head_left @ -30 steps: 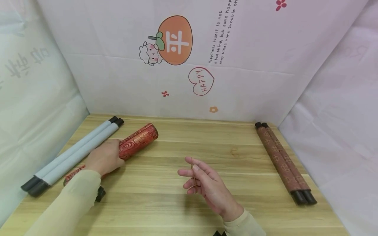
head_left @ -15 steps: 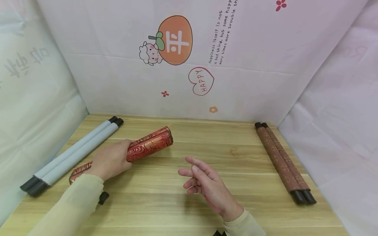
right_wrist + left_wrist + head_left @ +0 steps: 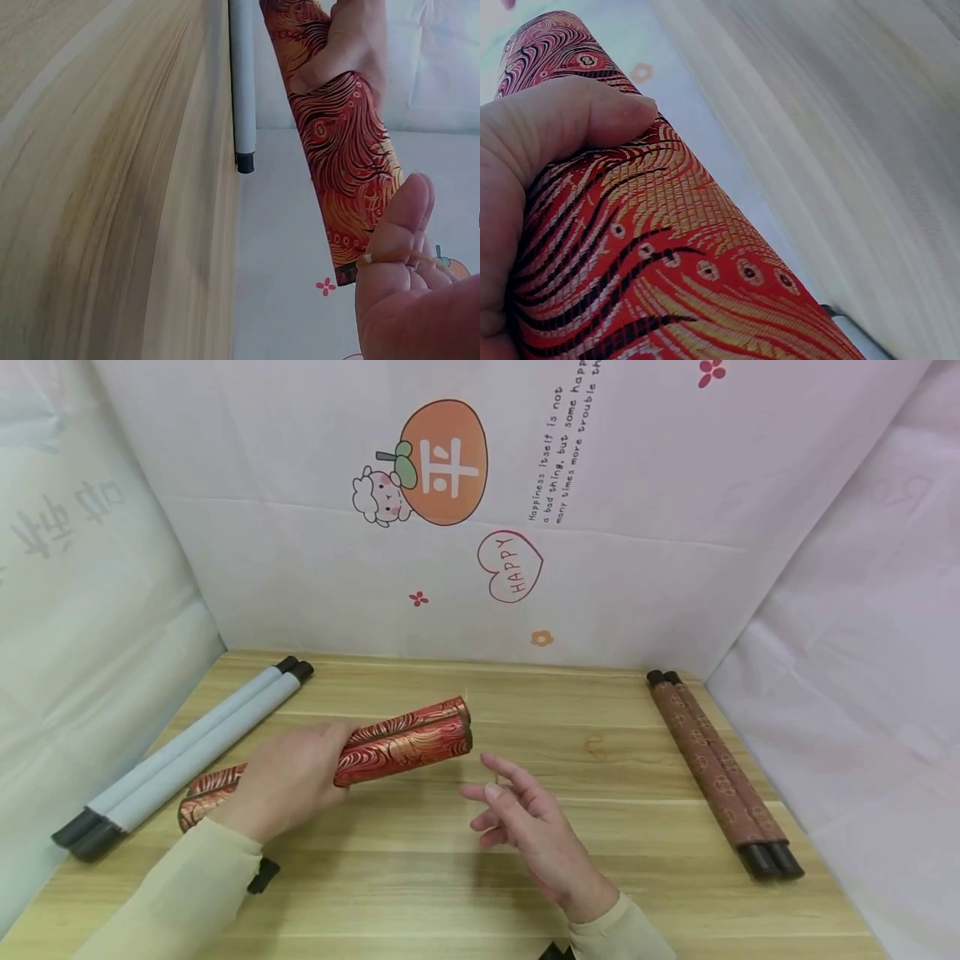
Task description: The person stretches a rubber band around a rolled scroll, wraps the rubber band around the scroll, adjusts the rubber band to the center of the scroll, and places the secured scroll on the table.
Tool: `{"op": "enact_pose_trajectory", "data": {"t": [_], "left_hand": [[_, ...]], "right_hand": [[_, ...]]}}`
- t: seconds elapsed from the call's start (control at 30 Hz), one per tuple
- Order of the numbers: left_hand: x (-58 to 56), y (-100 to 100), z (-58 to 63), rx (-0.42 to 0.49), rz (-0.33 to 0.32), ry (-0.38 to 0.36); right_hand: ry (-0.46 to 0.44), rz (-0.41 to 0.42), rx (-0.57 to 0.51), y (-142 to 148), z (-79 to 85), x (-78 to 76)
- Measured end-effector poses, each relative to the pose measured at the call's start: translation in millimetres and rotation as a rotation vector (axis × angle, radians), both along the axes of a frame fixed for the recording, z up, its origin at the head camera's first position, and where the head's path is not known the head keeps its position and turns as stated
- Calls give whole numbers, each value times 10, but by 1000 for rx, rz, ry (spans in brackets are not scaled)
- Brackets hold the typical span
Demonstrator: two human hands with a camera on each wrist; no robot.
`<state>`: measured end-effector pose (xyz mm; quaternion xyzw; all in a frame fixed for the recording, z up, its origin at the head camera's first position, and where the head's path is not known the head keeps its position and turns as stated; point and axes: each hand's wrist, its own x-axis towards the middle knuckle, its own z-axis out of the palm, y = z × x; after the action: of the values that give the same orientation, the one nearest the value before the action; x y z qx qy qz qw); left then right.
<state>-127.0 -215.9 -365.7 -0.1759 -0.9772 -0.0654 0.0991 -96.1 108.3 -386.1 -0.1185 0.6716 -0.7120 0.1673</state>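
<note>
My left hand [image 3: 292, 781] grips a red scroll [image 3: 405, 747] around its middle, the thumb lying across the patterned cloth in the left wrist view. The scroll is rolled up from two sides, with gold and black swirls on it. It is held above the table, its far end tilted toward my right hand [image 3: 536, 839]. A thin tan rubber band [image 3: 397, 256] is stretched around the fingers of my right hand, best seen in the right wrist view. That hand is just short of the scroll's end in the head view, its fingers spread and slightly bent.
A pale blue scroll [image 3: 202, 739] with black rod ends lies at the table's left side. On the right lies a brown patterned scroll [image 3: 716, 768] with black ends. White printed cloth [image 3: 330, 585] walls the wooden table [image 3: 420, 893] at back and sides.
My left hand has carried the red scroll to the right and nearer, away from the pale blue scroll and close to my right hand. The right hand has shifted only slightly.
</note>
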Motion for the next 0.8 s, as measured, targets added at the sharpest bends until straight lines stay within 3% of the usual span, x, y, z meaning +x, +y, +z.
{"op": "enact_pose_trajectory", "data": {"t": [0.4,0.6,0.8], "left_hand": [[180,172,145,-80,-117,140],[246,224,189,-112,-153,193],[292,258,195,-110,-169,209]], "right_hand": [[-11,-221,30,-6,-26,-12],[-14,-257,44,20,-27,-15],[30,-217,-4,40,-16,-7]]}}
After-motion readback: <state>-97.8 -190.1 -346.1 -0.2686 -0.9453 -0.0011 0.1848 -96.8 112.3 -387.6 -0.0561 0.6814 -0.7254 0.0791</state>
